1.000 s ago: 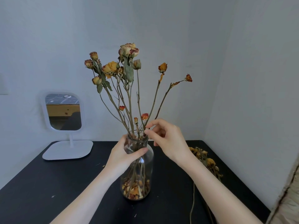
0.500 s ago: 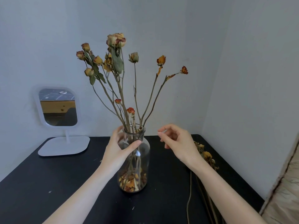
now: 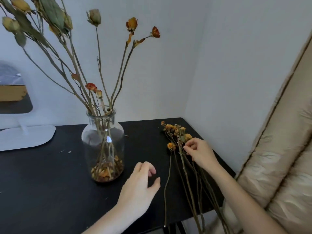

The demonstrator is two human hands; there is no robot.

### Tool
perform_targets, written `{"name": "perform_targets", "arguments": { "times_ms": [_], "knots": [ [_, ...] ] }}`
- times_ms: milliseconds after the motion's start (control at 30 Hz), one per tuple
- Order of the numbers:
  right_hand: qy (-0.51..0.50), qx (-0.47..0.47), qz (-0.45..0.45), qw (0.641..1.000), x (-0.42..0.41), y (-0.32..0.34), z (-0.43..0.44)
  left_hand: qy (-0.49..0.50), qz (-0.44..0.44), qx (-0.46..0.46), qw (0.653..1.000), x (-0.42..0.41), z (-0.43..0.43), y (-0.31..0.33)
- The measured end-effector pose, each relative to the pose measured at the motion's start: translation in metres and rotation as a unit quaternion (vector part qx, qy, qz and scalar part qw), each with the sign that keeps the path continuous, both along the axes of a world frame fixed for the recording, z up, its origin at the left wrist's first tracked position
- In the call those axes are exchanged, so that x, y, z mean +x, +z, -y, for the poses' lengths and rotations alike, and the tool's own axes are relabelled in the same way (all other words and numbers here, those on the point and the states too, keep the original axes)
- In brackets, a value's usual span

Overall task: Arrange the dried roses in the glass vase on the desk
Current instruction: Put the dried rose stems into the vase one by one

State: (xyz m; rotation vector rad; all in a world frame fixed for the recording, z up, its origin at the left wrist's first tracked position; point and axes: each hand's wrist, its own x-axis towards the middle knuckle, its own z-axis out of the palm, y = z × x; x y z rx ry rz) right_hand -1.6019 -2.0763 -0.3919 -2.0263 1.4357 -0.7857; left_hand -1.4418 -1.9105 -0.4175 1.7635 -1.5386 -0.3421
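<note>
Plain pale walls (image 3: 228, 65), black desk (image 3: 42, 183), white mirror stand (image 3: 25, 135), beige cushion (image 3: 287, 157).

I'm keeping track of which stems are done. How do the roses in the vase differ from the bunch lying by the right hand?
The roses in the vase stand upright and fan apart; the loose bunch lies flat on the desk, stems overhanging its near edge. The vase roses are held by the glass vase; the bunch is touched by the right hand. The left hand holds nothing. Both are dried, orange-yellow, long-stemmed.
</note>
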Motion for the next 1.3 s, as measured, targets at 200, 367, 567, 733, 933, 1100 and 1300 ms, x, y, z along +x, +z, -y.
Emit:
{"name": "perform_targets", "arguments": {
  "times_ms": [200, 367, 567, 733, 933, 1100, 1300],
  "knots": [
    [0.018, -0.010, -0.093, 0.995, -0.001, -0.013, -0.004, 0.038, 0.097, 0.139, 0.985, -0.023, 0.067, 0.003],
    [0.068, -0.006, -0.184, 0.981, 0.010, -0.014, -0.009, 0.053, 0.157, 0.225, 0.960, -0.033, 0.087, 0.001],
    [0.058, 0.006, -0.281, 0.958, 0.019, -0.016, -0.012, 0.062, 0.152, 0.246, 0.955, -0.032, 0.087, 0.005],
    [0.027, 0.043, -0.222, 0.974, 0.024, -0.012, -0.008, 0.062, 0.113, 0.256, 0.958, -0.020, 0.084, 0.009],
    [0.032, 0.095, -0.074, 0.992, 0.016, 0.003, 0.000, 0.076, 0.054, 0.230, 0.969, -0.005, 0.082, 0.013],
    [0.014, 0.138, 0.057, 0.989, 0.009, 0.019, 0.001, 0.079, 0.039, 0.181, 0.980, 0.007, 0.075, 0.017],
    [0.027, 0.136, 0.133, 0.981, 0.018, 0.038, 0.000, 0.024, -0.003, 0.039, 0.999, 0.016, 0.043, 0.034]
  ]
}}
